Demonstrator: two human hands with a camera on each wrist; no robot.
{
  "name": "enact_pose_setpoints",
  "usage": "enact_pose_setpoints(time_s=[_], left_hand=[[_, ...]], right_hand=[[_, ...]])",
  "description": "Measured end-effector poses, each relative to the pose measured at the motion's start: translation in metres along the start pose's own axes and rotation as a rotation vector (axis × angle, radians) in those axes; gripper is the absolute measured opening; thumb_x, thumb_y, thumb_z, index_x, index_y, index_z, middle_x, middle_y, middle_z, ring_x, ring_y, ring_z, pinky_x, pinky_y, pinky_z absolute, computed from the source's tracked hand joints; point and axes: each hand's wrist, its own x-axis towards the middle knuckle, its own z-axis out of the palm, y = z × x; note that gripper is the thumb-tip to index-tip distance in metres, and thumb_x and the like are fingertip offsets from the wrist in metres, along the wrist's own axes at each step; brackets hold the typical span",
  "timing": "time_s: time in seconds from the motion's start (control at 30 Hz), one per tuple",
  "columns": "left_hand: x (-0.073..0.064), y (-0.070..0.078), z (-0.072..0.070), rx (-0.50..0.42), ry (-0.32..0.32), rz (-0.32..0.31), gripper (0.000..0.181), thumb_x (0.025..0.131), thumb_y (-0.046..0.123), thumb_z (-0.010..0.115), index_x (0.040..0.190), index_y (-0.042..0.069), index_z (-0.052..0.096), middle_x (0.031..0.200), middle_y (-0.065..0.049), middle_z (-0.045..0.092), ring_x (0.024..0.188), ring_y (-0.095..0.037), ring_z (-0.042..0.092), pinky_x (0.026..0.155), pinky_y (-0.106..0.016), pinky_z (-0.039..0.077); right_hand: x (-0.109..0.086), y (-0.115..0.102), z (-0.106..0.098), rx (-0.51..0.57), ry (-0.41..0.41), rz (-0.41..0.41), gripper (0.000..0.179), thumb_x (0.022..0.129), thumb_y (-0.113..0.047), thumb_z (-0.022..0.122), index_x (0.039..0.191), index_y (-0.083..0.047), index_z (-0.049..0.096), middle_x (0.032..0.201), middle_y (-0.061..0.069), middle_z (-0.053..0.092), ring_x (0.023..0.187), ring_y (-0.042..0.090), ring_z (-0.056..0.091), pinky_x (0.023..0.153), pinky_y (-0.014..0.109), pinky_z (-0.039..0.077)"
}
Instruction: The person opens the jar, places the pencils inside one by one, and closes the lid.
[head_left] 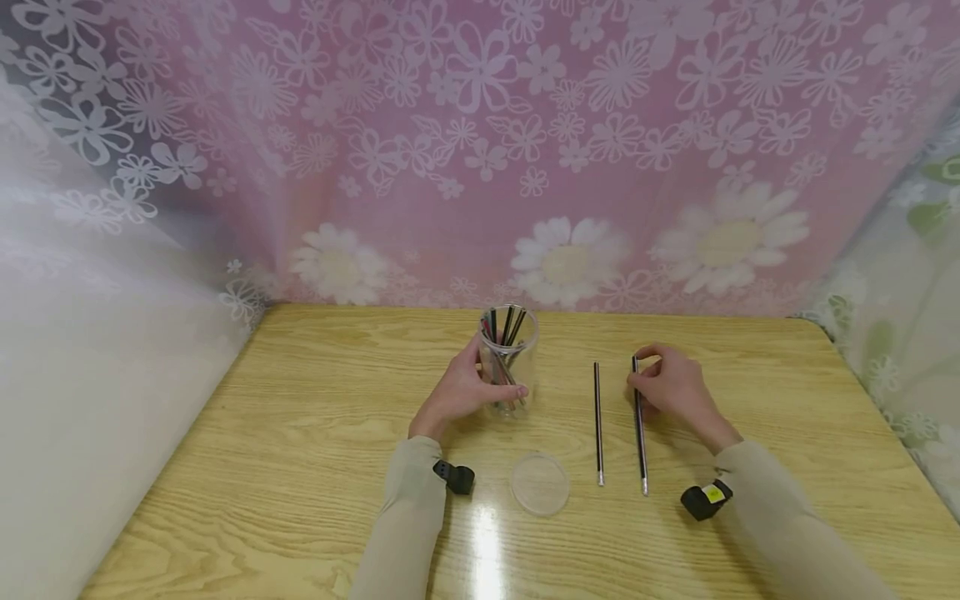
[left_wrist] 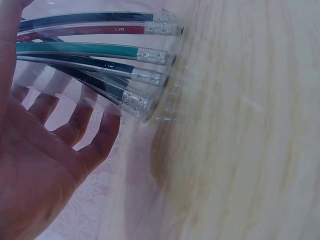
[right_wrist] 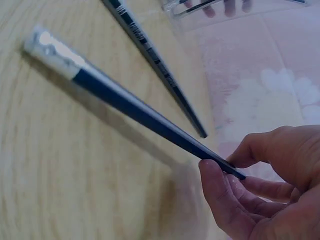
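A clear round jar (head_left: 529, 367) stands on the wooden table, gripped by my left hand (head_left: 461, 387) with fingers behind it and the thumb across its front. Inside lean several pencils (left_wrist: 90, 50), dark ones plus a red and a green, their metal-banded ends at the bottom. My right hand (head_left: 672, 385) pinches the far end of a dark pencil (head_left: 640, 433); its metal-banded end points toward me. In the right wrist view that pencil (right_wrist: 135, 107) casts a shadow on the table. Left of it lies a second dark pencil (head_left: 597, 421), roughly parallel.
A clear round lid (head_left: 540, 484) lies flat on the table (head_left: 300, 433), in front of the jar. Behind the table's far edge hangs a pink flowered curtain (head_left: 450, 167). Pale sheeting (head_left: 90, 333) borders the left side, and more flowered cloth the right.
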Motion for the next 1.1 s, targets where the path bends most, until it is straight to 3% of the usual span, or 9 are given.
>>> enact_pose_setpoints(time_s=[0.3,0.47,0.57,0.7,0.83,0.93,1.1], left_hand=[[0.001,0.0,-0.001,-0.01,0.002,0.004,0.093,0.077,0.043,0.09,0.153,0.042,0.037,0.142,0.001,0.055,0.126,-0.022,0.055,0.099,-0.048,0.048],[0.001,0.0,-0.001,-0.002,0.005,0.013,0.091,0.077,0.043,0.09,0.153,0.041,0.038,0.137,0.002,0.056,0.12,-0.021,0.055,0.094,-0.045,0.047],[0.001,-0.001,-0.001,-0.003,0.006,0.021,0.088,0.078,0.042,0.09,0.15,0.042,0.04,0.122,0.0,0.057,0.108,-0.022,0.054,0.088,-0.043,0.045],[0.001,-0.001,-0.001,-0.012,0.004,0.024,0.084,0.078,0.042,0.09,0.148,0.042,0.042,0.109,-0.003,0.053,0.103,-0.024,0.052,0.085,-0.045,0.042],[0.001,-0.001,-0.001,-0.007,0.005,0.022,0.086,0.078,0.042,0.09,0.15,0.041,0.041,0.124,0.001,0.057,0.116,-0.022,0.054,0.092,-0.046,0.045],[0.001,-0.001,-0.001,-0.004,0.006,0.021,0.089,0.078,0.042,0.09,0.151,0.041,0.04,0.137,0.003,0.056,0.126,-0.022,0.054,0.099,-0.048,0.047],[0.0,-0.001,0.0,0.0,0.009,0.014,0.091,0.077,0.043,0.09,0.152,0.041,0.039,0.144,0.001,0.054,0.132,-0.023,0.053,0.104,-0.052,0.047]], right_hand=[[-0.009,-0.014,-0.02,0.135,0.111,-0.076,0.048,0.099,-0.015,0.06,0.143,0.003,0.049,0.107,0.025,0.064,0.073,0.028,0.074,0.061,0.042,0.062],[-0.011,-0.025,-0.028,0.166,0.173,-0.113,0.048,0.1,-0.016,0.06,0.143,0.0,0.049,0.109,0.026,0.064,0.072,0.012,0.073,0.059,0.038,0.062],[-0.013,-0.032,-0.031,0.182,0.209,-0.141,0.047,0.1,-0.017,0.06,0.143,-0.001,0.05,0.107,0.025,0.064,0.069,0.005,0.071,0.057,0.033,0.061],[-0.015,-0.043,-0.036,0.21,0.262,-0.174,0.045,0.1,-0.016,0.06,0.142,-0.004,0.051,0.098,0.008,0.065,0.067,-0.001,0.068,0.056,0.03,0.06],[-0.016,-0.056,-0.04,0.256,0.311,-0.225,0.043,0.1,-0.013,0.062,0.141,-0.005,0.052,0.091,-0.007,0.062,0.067,-0.004,0.067,0.057,0.03,0.06],[-0.018,-0.064,-0.043,0.288,0.336,-0.262,0.041,0.099,-0.012,0.062,0.139,-0.006,0.053,0.092,-0.008,0.062,0.068,-0.003,0.068,0.058,0.029,0.06],[-0.019,-0.073,-0.048,0.32,0.36,-0.298,0.039,0.098,-0.009,0.061,0.137,-0.011,0.055,0.093,-0.004,0.063,0.068,-0.003,0.068,0.058,0.028,0.06]])
